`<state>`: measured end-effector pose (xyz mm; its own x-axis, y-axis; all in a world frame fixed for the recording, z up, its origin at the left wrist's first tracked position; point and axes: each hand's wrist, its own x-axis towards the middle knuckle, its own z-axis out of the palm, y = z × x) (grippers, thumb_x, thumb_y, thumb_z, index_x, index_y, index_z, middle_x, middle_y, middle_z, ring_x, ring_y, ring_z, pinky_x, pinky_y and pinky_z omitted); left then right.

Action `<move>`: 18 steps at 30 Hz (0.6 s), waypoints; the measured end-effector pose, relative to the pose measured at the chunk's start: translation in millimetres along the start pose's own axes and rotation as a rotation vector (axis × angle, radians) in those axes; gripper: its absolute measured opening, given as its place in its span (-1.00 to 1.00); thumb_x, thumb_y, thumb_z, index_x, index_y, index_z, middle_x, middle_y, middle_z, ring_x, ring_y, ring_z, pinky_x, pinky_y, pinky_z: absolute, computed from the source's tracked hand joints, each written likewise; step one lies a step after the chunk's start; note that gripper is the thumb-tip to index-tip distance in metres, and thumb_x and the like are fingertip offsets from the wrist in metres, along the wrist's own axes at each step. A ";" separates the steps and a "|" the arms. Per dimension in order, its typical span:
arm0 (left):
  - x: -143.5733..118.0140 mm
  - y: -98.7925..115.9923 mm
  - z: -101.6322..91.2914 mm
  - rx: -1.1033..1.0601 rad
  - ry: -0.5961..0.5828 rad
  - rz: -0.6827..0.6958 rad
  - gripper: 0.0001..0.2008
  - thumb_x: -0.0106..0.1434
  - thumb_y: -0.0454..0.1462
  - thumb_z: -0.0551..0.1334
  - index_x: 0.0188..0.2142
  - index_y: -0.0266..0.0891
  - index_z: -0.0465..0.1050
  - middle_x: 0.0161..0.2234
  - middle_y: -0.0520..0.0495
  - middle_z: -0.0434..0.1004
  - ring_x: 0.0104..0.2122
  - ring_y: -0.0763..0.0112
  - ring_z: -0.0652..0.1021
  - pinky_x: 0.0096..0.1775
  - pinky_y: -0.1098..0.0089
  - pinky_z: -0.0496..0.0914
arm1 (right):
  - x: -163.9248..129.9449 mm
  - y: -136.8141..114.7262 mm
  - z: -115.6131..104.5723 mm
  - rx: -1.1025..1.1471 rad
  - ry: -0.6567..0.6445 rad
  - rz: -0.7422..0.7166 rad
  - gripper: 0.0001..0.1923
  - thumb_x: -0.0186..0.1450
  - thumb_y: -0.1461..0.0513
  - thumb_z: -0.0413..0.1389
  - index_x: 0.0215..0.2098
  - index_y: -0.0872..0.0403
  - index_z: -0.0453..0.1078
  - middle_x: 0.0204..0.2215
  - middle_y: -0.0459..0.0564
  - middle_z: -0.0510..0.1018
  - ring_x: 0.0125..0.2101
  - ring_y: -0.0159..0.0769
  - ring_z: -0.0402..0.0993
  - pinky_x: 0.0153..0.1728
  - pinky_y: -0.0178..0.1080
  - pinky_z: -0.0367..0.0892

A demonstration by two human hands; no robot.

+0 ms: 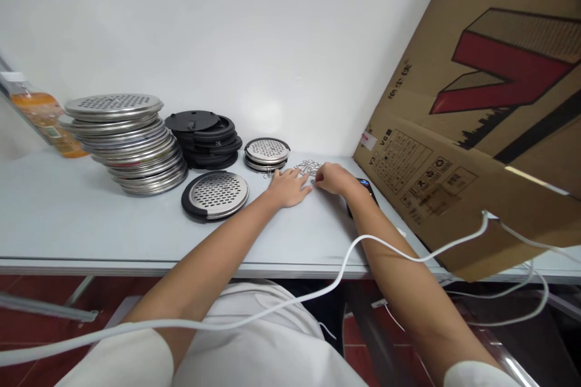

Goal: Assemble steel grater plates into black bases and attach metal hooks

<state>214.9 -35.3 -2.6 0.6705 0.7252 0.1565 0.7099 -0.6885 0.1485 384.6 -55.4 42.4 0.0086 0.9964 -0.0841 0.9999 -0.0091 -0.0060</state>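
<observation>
1. Bottle point(45, 124), orange, lies at the far left edge of the worktop point(91, 217), tilted against the wall.
2. Tall stack of perforated steel discs point(124, 142) stands right of it, leaning slightly, top disc flat and holes up.
3. Black rings point(206, 139) are piled just behind and right of the steel stack.
4. Single disc in a black rim point(215, 195) lies flat in front of those piles, apart from both.
5. Short stack of small discs point(267, 154) sits near the wall, just left of the hands.
6. Left hand point(288, 188) rests palm down on the worktop, fingers spread and stretched toward the wire clips; it grips nothing, and its fingertips reach the edge of the pile.
7. Wire clips point(308, 167), a small tangled heap of thin metal pieces, lie on the worktop near the wall, between and just beyond the two hands. The heap has no clear long axis; single pieces are too small to tell which way they point.
8. Right hand point(333, 178) is curled, fingers bent down at the clips' right edge; whether it pinches one cannot be told.
9. Phone point(365, 184), dark, lies under the right wrist.
10. Cardboard box point(476, 109) leans over the worktop's right end.
11. White cable point(345, 266) crosses the forearms.
</observation>
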 end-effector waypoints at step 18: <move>1.3 1.3 -1.9 -1.058 0.467 -0.057 -0.77 0.20 -0.35 0.29 -0.13 -0.28 0.52 -0.12 -0.20 0.59 -0.22 0.29 0.57 -0.13 0.30 0.43 | -1.0 -8.3 2.1 0.358 0.152 -0.246 -0.76 0.35 0.21 0.05 -0.28 0.17 0.51 -0.34 0.05 0.63 -0.35 -0.29 0.51 -0.34 -0.33 0.29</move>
<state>216.3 -35.3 -0.3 0.3418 0.8323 0.4365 0.0530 -0.4808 0.8752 376.3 -56.5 40.5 -0.2013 0.9733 0.1103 0.9073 0.2277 -0.3534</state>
